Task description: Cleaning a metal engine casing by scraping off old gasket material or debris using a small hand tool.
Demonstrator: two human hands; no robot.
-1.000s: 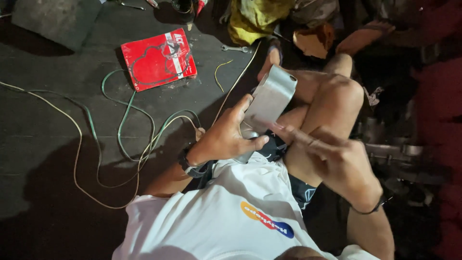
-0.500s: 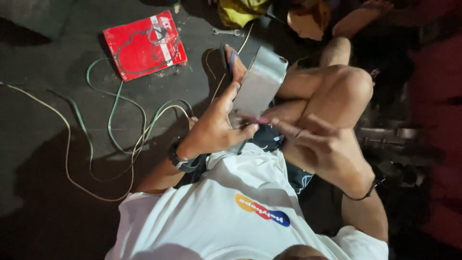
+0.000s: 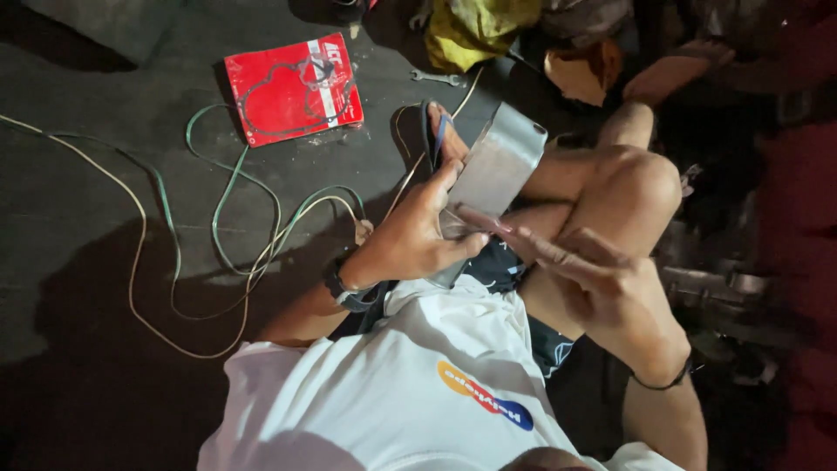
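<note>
I sit on a dark floor with one knee (image 3: 641, 183) raised. My left hand (image 3: 418, 235) grips a flat grey metal sheet piece (image 3: 493, 170) by its lower end, thumb along the near edge. My right hand (image 3: 593, 279) reaches in from the right with its fingers stretched, and its fingertips touch the sheet's lower edge near the left thumb. A black watch sits on my left wrist (image 3: 349, 288) and a thin black band on the right wrist (image 3: 667, 379).
A red packet (image 3: 292, 87) with a gasket on it lies on the floor at upper left. Green and yellowish wires (image 3: 218, 218) loop across the floor to the left. A small wrench (image 3: 436, 78), a yellow cloth (image 3: 475, 30) and a sandalled foot (image 3: 440, 131) lie beyond.
The view has shifted, so everything sits slightly lower and to the right in frame. My right fingers have stretched further toward the sheet's lower edge. My left hand keeps its hold.
</note>
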